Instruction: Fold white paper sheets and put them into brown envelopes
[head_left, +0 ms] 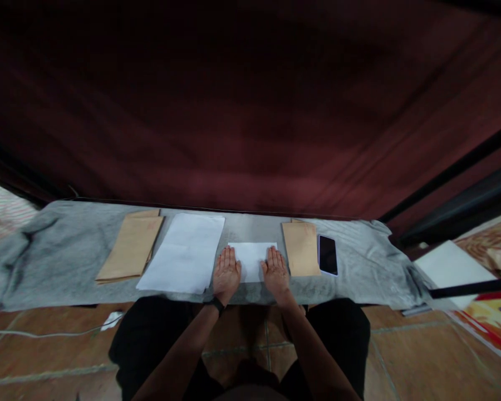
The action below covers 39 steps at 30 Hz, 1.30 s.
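Observation:
A small white paper (250, 259) lies in front of me on the grey cloth, wider than it is deep. My left hand (226, 273) rests flat over its left edge, fingers stretched out and pointing away from me. Over the right edge lies my right hand (275, 272), also flat with its fingers extended. Neither hand grips anything. To the left of my left hand is a stack of larger white paper sheets (186, 253). Just right of my right hand sit brown paper envelopes (301, 249).
Another pile of brown envelopes (131, 245) lies farther left. A phone (328, 255) with a pale purple rim is beside the right envelopes. Grey cloth (365, 256) covers the narrow bench. Dark red fabric (250, 139) rises behind it. A white cable (45, 335) crosses the tiled floor.

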### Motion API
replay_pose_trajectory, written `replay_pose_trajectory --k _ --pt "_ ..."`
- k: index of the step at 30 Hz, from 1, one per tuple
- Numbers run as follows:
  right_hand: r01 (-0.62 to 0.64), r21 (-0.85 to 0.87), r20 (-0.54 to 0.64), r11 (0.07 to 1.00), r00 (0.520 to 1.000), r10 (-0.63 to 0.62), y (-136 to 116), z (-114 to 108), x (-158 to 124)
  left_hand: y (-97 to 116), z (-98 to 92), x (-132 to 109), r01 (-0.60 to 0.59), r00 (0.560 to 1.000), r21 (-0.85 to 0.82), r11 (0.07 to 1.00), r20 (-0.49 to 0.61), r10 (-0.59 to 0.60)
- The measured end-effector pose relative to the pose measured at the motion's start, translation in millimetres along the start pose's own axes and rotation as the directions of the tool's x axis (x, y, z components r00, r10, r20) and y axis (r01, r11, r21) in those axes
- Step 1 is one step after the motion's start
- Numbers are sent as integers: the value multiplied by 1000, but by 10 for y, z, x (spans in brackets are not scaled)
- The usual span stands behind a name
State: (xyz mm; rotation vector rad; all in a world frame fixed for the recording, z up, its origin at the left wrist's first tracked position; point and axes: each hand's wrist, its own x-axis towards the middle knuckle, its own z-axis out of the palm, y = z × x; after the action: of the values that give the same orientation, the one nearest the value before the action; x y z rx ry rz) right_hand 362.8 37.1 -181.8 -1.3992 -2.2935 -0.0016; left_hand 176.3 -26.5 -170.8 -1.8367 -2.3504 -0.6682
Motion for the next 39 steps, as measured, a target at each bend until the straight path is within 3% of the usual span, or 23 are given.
replay_pose_trajectory --k 6,13,24,30,33,39 --pt "-98 32 -36 995 994 99 -138 -123 -76 41 -47 -44 76 997 -18 997 -12 -77" --pt "104 164 78 981 990 -118 -559 -68 -67 248 -92 -134 -30 994 40 999 108 26" --pt "-38 49 11 998 999 38 -190 -85 -293 155 -54 -223 75 996 27 997 -40 -74" --pt "-85 62 -61 994 994 89 -97 -76 -416 86 -192 -280 125 992 36 992 12 -125" --pt "-98 79 -42 992 994 102 -196 -100 -314 90 -273 -247 139 989 52 989 41 -141" --pt "30 145 30 989 999 -34 -534 -36 86 107 -377 -63 266 959 29 963 92 -268"
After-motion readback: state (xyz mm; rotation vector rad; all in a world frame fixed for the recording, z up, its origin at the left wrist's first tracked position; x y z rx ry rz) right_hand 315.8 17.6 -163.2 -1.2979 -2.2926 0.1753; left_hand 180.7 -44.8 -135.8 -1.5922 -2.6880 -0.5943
